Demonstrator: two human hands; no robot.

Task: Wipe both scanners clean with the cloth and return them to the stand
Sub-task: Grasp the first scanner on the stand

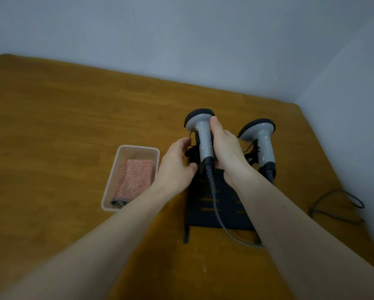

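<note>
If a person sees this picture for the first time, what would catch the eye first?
Probably the two grey scanners on the black stand right of centre: the right hand grips the left scanner, while the right scanner sits untouched. The left hand rests at the stand, and a pink cloth lies in a tray to the left.

2 speckled grey scanners (204,139) on stand (216,204), folded pink cloth (134,179)

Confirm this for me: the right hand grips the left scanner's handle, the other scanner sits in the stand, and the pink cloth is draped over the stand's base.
One detail is wrong. In the head view the pink cloth lies folded inside the plastic tray left of the stand, not over its base. The rest holds: the right hand grips the left scanner, and the other scanner sits in the stand.
</note>
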